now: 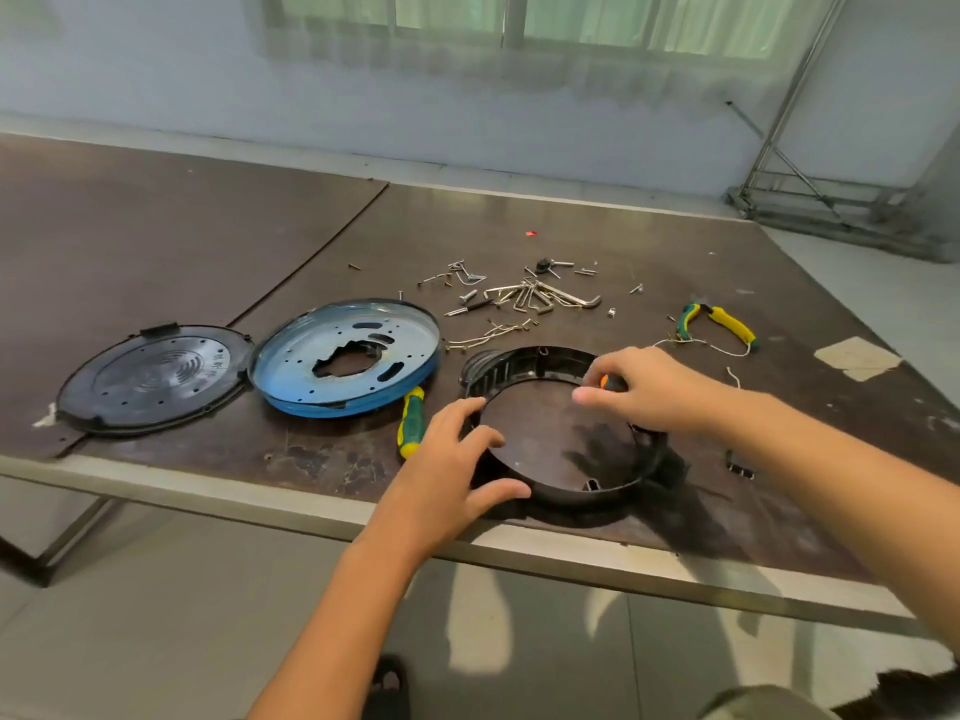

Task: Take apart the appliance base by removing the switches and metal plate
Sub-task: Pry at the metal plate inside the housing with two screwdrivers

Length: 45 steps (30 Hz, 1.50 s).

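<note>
The right hand (652, 389) is pinching a small orange-and-black tool (612, 383) between thumb and curled fingers, over the far right rim of the appliance base (587, 493), a black ring lying flat near the table's front edge. The left hand (457, 459) is resting spread on the ring's left rim, fingers loosely bent. Just left of that hand a green-and-yellow screwdriver (411, 420) is lying, its tip hidden under the blue metal plate (345, 356), which is sitting tilted; further left is a black round cover (156, 379). Beyond the pinched tool, screws and hex keys (524, 296) are lying scattered, with pliers (719, 324) and a white wire (696, 344) to its right. The dark brown table (156, 226) is showing scuffs. Behind it, a pale wall, a window (571, 18) and a metal stand (789, 148) are showing.
</note>
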### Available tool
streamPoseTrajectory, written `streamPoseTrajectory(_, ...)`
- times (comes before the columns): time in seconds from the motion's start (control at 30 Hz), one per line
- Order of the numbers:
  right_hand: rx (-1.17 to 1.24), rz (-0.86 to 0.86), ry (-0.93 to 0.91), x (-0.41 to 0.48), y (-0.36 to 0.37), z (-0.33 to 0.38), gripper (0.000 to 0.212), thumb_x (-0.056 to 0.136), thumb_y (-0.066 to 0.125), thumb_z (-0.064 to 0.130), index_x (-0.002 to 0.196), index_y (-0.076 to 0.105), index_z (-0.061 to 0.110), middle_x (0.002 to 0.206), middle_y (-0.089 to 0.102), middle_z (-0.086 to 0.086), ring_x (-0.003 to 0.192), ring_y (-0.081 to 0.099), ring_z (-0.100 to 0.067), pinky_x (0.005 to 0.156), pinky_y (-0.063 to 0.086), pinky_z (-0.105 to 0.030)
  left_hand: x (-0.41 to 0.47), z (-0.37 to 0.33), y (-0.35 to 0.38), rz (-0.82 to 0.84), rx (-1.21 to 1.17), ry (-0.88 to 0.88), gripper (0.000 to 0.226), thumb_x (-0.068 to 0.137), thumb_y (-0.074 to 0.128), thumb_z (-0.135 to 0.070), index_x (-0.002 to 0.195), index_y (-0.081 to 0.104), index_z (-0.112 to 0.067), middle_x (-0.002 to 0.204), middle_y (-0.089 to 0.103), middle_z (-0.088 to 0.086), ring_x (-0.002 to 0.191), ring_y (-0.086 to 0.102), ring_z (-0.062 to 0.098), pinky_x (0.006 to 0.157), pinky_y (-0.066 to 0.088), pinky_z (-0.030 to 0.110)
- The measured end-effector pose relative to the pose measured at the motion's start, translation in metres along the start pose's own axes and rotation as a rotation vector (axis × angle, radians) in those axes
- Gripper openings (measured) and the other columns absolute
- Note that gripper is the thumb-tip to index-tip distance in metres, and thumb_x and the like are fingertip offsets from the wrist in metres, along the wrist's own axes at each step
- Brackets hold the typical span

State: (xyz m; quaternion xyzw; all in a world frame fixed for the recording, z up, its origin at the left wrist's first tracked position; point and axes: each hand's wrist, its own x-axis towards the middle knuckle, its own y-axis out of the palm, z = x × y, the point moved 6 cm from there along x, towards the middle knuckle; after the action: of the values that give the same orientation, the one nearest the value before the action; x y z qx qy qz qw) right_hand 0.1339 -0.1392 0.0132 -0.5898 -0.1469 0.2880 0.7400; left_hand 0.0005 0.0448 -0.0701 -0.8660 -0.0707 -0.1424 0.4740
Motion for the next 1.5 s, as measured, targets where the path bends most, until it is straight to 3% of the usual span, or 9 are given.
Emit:
streamPoseTrajectory(0.13,-0.175,0.166,-0.345,-0.044,0.022,0.035,0.068,0.070,0.055,0.090,0.109,0.070,0.036,0.081,0.066,0.021,0.078,0.061,0.001,0.063,0.043,-0.020,0.004,0.001,0.004,-0.005,-0.092,-0.049,0.047,0.077,0.073,-0.057,0.108,0.063,-0.023,0.157,0.031,-0.001,0.145,0.031,0.016,0.114,0.035,0.033)
streamPoseTrajectory(0.23,-0.509,0.159,-0.518,-0.051,0.046,0.046,0.037,0.087,0.065,0.062,0.109,0.067,0.032,0.089,0.069,0.009,0.086,0.065,-0.016,0.063,0.038,-0.028,0.004,-0.001,0.006,0.012,-0.112,-0.070,0.045,0.076,0.068,-0.061,0.104,0.060,-0.026,0.157,0.027,-0.005,0.143,0.034,0.014,0.112,0.042,0.035)
streamPoseTrajectory(0.33,-0.554,0.110,-0.557,-0.051,0.044,0.048,0.018,0.093,0.065,0.047,0.088,0.061,0.030,0.077,0.059,0.006,0.083,0.066,-0.025,0.061,0.035,-0.030,0.006,-0.003,0.003,-0.037,-0.150,-0.080,0.061,0.073,0.056,-0.073,0.117,0.057,-0.030,0.158,0.023,-0.011,0.138,0.029,0.002,0.111,0.040,0.029)
streamPoseTrajectory(0.43,-0.528,0.001,-0.562,-0.050,0.024,0.041,0.029,0.091,0.067,0.048,0.077,0.048,0.031,0.071,0.057,0.007,0.078,0.063,-0.025,0.060,0.031,-0.030,0.009,-0.001,-0.003,-0.161,-0.254,-0.093,0.088,0.074,0.063,-0.073,0.146,0.035,-0.030,0.158,0.025,-0.008,0.144,0.027,0.003,0.113,0.034,0.026)
streamPoseTrajectory(0.63,-0.362,-0.123,-0.450,-0.048,-0.035,0.030,0.046,0.086,0.078,0.046,0.064,0.041,0.029,0.053,0.036,0.015,0.055,0.035,-0.011,0.058,0.031,-0.030,0.009,0.009,0.010,-0.107,-0.319,-0.300,0.094,0.079,0.073,-0.059,0.151,0.015,-0.042,0.160,0.030,0.002,0.142,0.037,0.011,0.110,0.037,0.027)
streamPoseTrajectory(0.9,-0.083,-0.260,-0.327,-0.053,-0.090,0.007,0.045,0.086,0.079,0.040,0.061,0.043,0.028,0.056,0.045,0.010,0.050,0.037,-0.011,0.053,0.029,-0.030,0.025,-0.001,0.013,0.033,0.063,-0.215,0.043,0.099,0.053,-0.004,0.140,0.056,-0.018,0.152,0.046,0.001,0.141,0.039,0.017,0.115,0.030,0.027)
streamPoseTrajectory(1.07,-0.140,-0.247,-0.306,-0.058,-0.080,-0.008,0.041,0.087,0.078,0.041,0.064,0.045,0.032,0.056,0.047,0.008,0.051,0.042,-0.011,0.055,0.030,-0.031,0.048,-0.009,0.013,0.211,0.293,-0.257,0.043,0.097,0.056,-0.003,0.132,0.066,-0.026,0.142,0.055,-0.003,0.132,0.047,0.022,0.111,0.040,0.036)
streamPoseTrajectory(1.33,-0.160,-0.354,-0.291,-0.067,-0.080,-0.045,0.040,0.084,0.080,0.042,0.064,0.048,0.029,0.049,0.041,0.008,0.047,0.040,-0.007,0.051,0.025,-0.027,0.085,-0.054,0.043,0.040,-0.038,-0.168,0.025,0.089,0.071,-0.008,0.112,0.076,-0.017,0.108,0.072,0.002,0.100,0.068,0.019,0.090,0.048,0.021)
streamPoseTrajectory(1.5,-0.157,-0.411,-0.262,-0.077,-0.088,-0.068,0.034,0.084,0.080,0.040,0.070,0.059,0.018,0.049,0.043,0.009,0.048,0.039,-0.006,0.051,0.025,-0.024,0.139,-0.083,0.089,0.128,-0.137,-0.173,0.020,0.087,0.077,-0.012,0.107,0.076,-0.014,0.099,0.076,0.005,0.096,0.070,0.020,0.093,0.054,0.030)
